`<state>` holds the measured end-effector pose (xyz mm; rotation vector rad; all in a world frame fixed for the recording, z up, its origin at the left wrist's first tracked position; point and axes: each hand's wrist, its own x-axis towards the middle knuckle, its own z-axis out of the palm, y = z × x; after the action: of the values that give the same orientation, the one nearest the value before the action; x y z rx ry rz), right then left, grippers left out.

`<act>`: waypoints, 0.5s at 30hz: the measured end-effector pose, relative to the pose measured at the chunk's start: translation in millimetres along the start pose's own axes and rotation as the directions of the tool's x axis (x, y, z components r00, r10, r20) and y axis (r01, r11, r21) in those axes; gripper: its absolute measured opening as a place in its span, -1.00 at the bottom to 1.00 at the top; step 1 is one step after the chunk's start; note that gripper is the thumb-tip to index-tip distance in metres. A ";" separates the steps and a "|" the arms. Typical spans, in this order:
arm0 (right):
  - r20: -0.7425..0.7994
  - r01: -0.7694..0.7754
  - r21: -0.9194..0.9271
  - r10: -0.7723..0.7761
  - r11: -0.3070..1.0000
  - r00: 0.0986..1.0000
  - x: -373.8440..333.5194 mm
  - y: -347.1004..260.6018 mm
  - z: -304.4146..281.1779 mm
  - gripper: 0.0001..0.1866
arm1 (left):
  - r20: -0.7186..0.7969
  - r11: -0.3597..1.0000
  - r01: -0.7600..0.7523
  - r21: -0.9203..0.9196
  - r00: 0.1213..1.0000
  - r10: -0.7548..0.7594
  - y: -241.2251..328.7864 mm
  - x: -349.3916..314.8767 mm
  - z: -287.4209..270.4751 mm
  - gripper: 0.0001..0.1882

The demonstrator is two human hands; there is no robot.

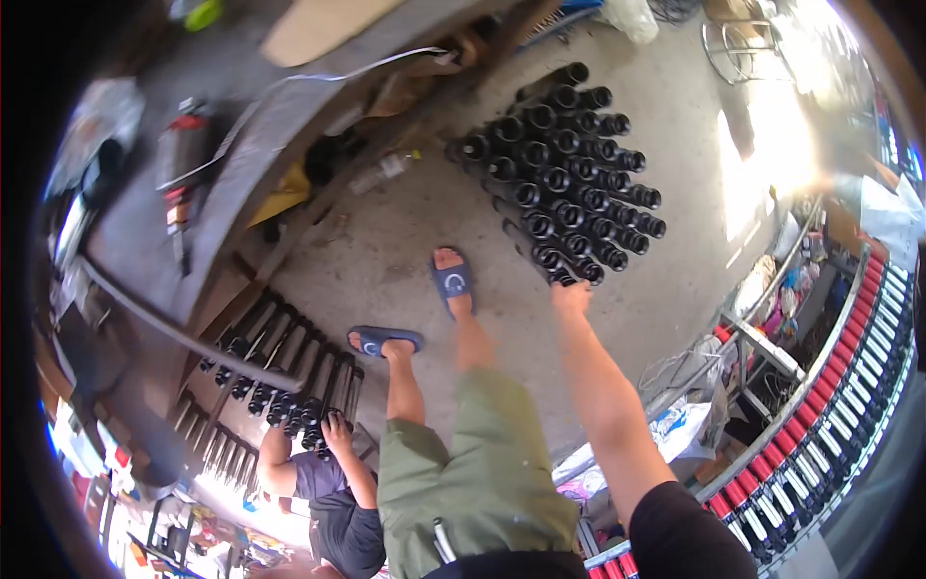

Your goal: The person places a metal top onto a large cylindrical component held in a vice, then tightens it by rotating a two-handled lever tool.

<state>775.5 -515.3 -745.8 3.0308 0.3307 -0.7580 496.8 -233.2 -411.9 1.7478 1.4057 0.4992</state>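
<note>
A large cluster of black tubes (564,179) with ring-shaped open ends stands packed together on the concrete floor ahead of me. My right arm reaches forward, and my right hand (574,297) is closed around the upper end of a black tube (563,279) at the cluster's nearest corner. Most of that tube is hidden behind my hand and its neighbours. My left hand does not show anywhere.
On the left, a dark workbench (231,193) bears a red-and-grey power tool (183,145). Another person (338,516) handles black rods (289,386) at lower left. Red-and-silver cylinders (810,415) line a rack at right. A round metal stool frame (748,53) stands far right.
</note>
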 end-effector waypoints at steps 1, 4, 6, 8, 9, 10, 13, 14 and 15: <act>0.042 -0.110 0.018 0.109 0.994 0.993 -21.8 1.3 -6.5 -0.21 | -0.087 0.995 -0.032 -0.094 0.996 0.024 10.1 -10.7 -49.0 -0.58; 0.001 0.190 -0.112 -0.192 0.975 0.981 -30.1 -1.8 -28.4 -0.25 | -0.388 0.878 -0.273 -0.392 0.915 0.111 29.2 -70.3 -179.5 -0.56; 0.051 0.313 0.161 -0.325 0.936 0.944 -44.3 -16.5 -40.3 -0.36 | -0.452 0.693 -0.403 -0.598 0.883 0.123 14.6 -135.3 -228.9 -0.55; 0.266 0.142 0.503 -0.309 0.853 0.913 -123.4 -109.6 -93.0 -0.59 | -0.275 0.655 -0.170 -0.736 0.960 -0.059 -32.4 -204.1 -234.9 -0.54; 0.336 0.221 0.535 -0.446 0.816 0.830 -146.9 -138.0 -115.3 -0.61 | -0.203 0.814 0.218 -0.538 0.904 -0.377 -51.6 -241.7 -230.1 -0.67; 0.348 0.246 0.566 -0.499 0.787 0.794 -190.5 -183.6 -134.2 -0.60 | -0.023 0.680 0.391 -0.620 0.857 -0.514 -90.5 -262.5 -209.6 -0.77; 0.232 0.449 0.565 -0.655 0.692 0.719 -310.8 -286.7 -181.4 -0.58 | -0.115 0.438 0.565 -0.699 0.515 -0.849 -215.3 -353.3 -149.1 -0.82; 0.142 0.581 0.530 -0.740 0.617 0.657 -339.3 -307.2 -187.8 -0.58 | -0.237 0.459 0.522 -0.719 0.437 -0.868 -220.8 -350.3 -182.4 -0.84; 0.061 0.715 0.467 -0.826 0.521 0.561 -356.6 -326.1 -197.2 -0.58 | -0.363 0.539 0.401 -0.741 0.437 -0.823 -208.7 -351.6 -214.0 -0.84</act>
<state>493.9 -258.8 -389.0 2.9101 1.8406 -1.4082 107.4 -479.6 -387.2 0.3749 2.0361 1.0534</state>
